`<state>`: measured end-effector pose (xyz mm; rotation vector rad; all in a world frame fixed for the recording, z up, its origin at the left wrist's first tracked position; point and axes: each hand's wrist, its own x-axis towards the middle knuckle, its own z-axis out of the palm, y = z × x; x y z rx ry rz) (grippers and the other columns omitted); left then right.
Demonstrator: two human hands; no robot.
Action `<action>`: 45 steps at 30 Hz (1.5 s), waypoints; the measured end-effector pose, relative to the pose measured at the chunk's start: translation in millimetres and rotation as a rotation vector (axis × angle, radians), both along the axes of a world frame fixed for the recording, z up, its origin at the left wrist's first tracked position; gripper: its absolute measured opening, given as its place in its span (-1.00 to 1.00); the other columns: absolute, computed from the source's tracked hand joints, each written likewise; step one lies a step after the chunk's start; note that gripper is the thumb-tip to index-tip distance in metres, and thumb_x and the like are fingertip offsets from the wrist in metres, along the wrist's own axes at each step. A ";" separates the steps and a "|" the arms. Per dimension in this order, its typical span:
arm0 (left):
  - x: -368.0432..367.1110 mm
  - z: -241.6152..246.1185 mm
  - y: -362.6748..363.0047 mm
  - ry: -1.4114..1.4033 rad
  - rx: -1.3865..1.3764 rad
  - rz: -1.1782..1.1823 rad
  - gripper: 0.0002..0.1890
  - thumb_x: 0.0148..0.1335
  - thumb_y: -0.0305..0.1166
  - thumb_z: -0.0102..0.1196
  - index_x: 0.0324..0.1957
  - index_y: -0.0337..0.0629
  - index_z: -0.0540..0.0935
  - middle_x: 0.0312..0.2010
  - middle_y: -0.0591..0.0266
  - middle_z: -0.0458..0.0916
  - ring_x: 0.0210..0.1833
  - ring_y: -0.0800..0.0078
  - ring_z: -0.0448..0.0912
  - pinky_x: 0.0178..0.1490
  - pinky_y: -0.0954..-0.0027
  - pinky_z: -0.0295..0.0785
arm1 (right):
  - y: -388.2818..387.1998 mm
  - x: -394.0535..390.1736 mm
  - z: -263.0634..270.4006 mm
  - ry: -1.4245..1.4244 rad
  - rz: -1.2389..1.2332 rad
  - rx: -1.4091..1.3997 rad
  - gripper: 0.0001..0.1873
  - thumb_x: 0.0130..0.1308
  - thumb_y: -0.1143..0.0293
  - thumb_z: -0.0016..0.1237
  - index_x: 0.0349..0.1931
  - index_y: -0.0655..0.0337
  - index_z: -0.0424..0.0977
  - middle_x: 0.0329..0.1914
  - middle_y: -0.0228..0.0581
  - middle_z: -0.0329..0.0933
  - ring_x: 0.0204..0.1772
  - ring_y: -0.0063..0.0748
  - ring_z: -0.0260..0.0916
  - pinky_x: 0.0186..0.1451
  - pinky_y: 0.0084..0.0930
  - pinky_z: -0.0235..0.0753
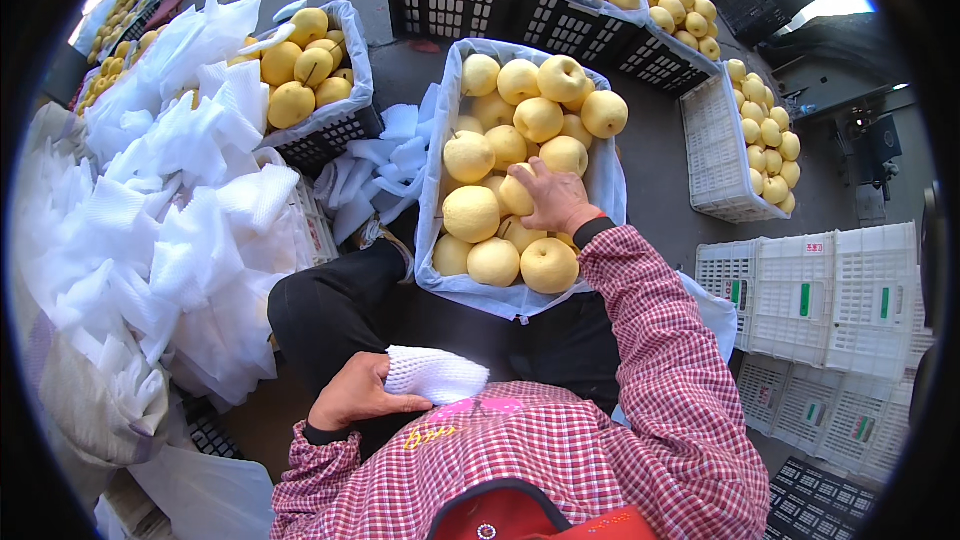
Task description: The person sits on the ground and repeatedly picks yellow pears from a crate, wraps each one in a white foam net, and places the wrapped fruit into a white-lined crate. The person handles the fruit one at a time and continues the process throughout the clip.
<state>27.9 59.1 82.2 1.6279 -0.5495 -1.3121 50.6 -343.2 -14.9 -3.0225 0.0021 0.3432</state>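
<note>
Close to my lap, my left hand [369,397] holds a white foam net sleeve [439,375], its thumb along the lower edge. My right hand [555,199] reaches into a crate [480,300] lined with pale film, which stands in front of my knees. Its fingers curl over a round yellow pear [516,193], and the palm hides part of that fruit. More bare yellow pears [471,214] lie piled around the hand, some with stems showing. The pile rises above the crate's rim on the far right side.
A large heap of white foam sleeves [187,240] bulges at my left, with loose ones [375,165] beside the crate. Black crates of pears [454,7] stand ahead, another [322,131] ahead-left. White plastic crates [795,300] are stacked at right, near a pear-filled one [712,150].
</note>
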 end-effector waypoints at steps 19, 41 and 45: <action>18.2 -68.2 -47.7 -0.349 0.167 -0.329 -0.22 0.23 0.35 0.04 -0.61 -0.33 0.52 -0.53 -0.04 0.51 -0.40 0.08 0.53 -0.36 0.10 0.33 | -102.6 144.6 37.1 -0.081 -0.536 0.168 -0.10 -0.04 0.15 0.33 0.39 -0.15 0.23 0.37 -0.05 0.23 0.37 0.15 0.27 0.44 -0.10 0.31; -33.6 -16.6 -111.7 0.752 -0.478 0.340 0.04 0.07 0.18 0.39 0.45 -0.10 0.15 0.27 0.10 0.43 0.28 0.21 0.51 0.15 0.07 0.61 | 66.0 -97.0 136.5 -0.166 0.271 1.268 0.00 -0.16 0.19 0.45 0.34 0.11 0.21 0.30 -0.17 0.36 0.39 -0.16 0.23 0.51 -0.23 0.13; -49.7 -6.6 -112.9 0.680 -0.490 0.395 -0.03 0.13 0.16 0.33 0.43 -0.10 0.17 0.20 0.12 0.48 0.24 0.23 0.54 0.16 0.07 0.60 | 64.7 -107.3 134.9 -0.078 0.234 1.238 0.03 -0.17 0.06 0.45 0.36 0.08 0.23 0.30 -0.21 0.37 0.43 -0.13 0.16 0.55 -0.20 0.05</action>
